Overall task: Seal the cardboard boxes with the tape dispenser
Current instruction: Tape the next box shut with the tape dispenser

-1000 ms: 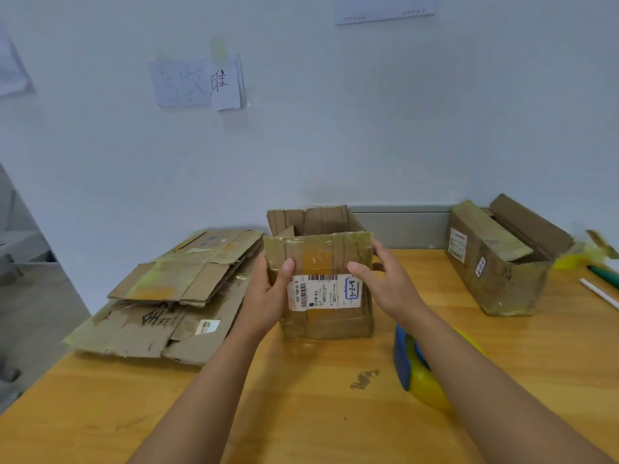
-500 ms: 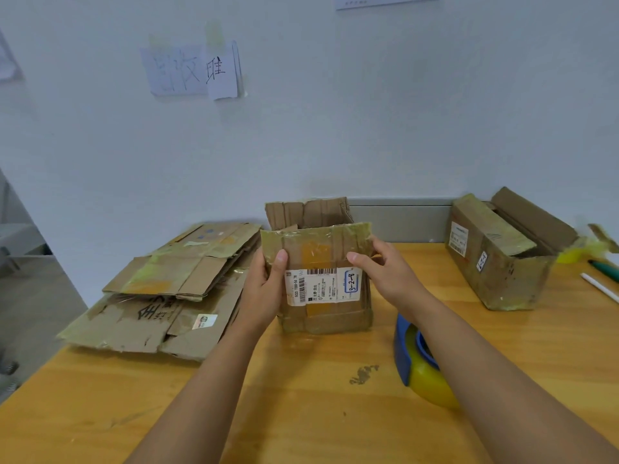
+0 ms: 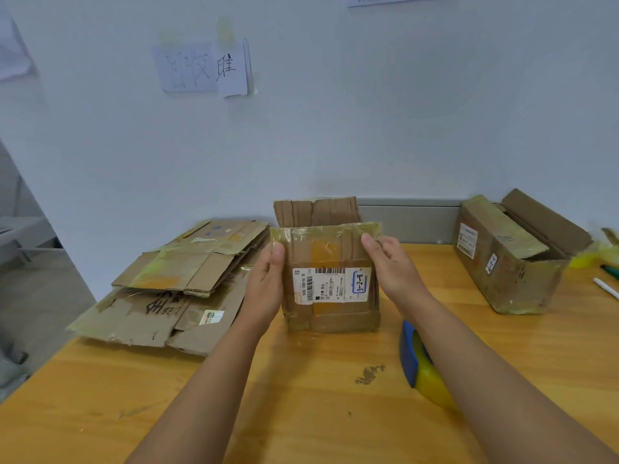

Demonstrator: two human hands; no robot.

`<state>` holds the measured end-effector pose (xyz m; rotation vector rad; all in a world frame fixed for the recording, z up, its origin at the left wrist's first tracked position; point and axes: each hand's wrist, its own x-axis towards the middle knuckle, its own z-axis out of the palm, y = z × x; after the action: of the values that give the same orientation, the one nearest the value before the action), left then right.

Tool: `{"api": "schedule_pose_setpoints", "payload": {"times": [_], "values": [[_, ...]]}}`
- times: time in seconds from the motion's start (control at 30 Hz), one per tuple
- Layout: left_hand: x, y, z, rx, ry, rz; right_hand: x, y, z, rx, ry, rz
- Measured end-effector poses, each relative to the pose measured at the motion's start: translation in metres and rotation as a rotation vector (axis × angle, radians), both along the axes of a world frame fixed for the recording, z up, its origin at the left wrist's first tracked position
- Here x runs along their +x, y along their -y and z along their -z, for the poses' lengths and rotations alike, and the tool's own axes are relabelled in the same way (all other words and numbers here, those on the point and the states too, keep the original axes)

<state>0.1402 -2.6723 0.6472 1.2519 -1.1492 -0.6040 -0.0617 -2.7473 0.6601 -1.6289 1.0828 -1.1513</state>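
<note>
A small worn cardboard box point(image 3: 330, 306) with a white shipping label stands upright in the middle of the wooden table point(image 3: 301, 413). Its near flap stands up and the far flap rises behind it. My left hand point(image 3: 266, 288) grips the box's left side, thumb on the front face near the top corner. My right hand point(image 3: 390, 267) pinches the near flap's right top corner. A tape dispenser point(image 3: 422, 366) with a blue body and yellow tape roll lies on the table under my right forearm, partly hidden.
Flattened cardboard boxes point(image 3: 174, 289) are piled at the table's left edge. A longer open box point(image 3: 509, 259) sits at the right rear. Pens point(image 3: 606, 279) lie at the far right. A wall runs close behind the table.
Both hands have slid up the box's sides toward the top of the near flap. The box stays in place.
</note>
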Motion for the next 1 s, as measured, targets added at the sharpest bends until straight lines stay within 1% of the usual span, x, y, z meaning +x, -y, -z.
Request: {"api": "schedule_pose_setpoints", "payload": {"times": [0.13,0.27,0.47,0.53,0.6,0.67,0.8,0.87,0.93,1.0], "values": [[0.001,0.007,0.005,-0.013,-0.024,-0.067,-0.001,-0.001,0.002,-0.071,0.012,0.052],[0.002,0.010,0.006,-0.022,-0.054,-0.169,-0.002,0.003,0.002,-0.085,0.009,0.109],[0.002,0.014,0.003,-0.032,-0.033,-0.180,0.000,0.011,0.004,-0.080,-0.034,0.118],[0.004,0.016,0.002,-0.051,0.000,-0.182,0.003,0.013,0.004,-0.065,-0.042,0.121],[0.008,0.017,-0.003,-0.052,0.064,-0.165,0.004,0.014,0.005,-0.046,-0.034,0.120],[0.015,0.022,-0.014,-0.014,0.177,-0.129,0.006,0.016,0.004,-0.021,-0.014,0.113],[0.031,0.040,-0.045,0.083,0.591,-0.064,0.007,0.016,0.005,0.029,0.023,0.107],[0.034,0.048,-0.055,0.145,0.735,-0.029,0.007,0.015,0.005,0.039,0.035,0.109],[0.033,0.052,-0.058,0.197,0.824,-0.029,0.007,0.013,0.004,0.044,0.035,0.116],[0.031,0.052,-0.053,0.194,0.862,-0.058,0.007,0.012,0.005,0.033,0.022,0.121]]}}
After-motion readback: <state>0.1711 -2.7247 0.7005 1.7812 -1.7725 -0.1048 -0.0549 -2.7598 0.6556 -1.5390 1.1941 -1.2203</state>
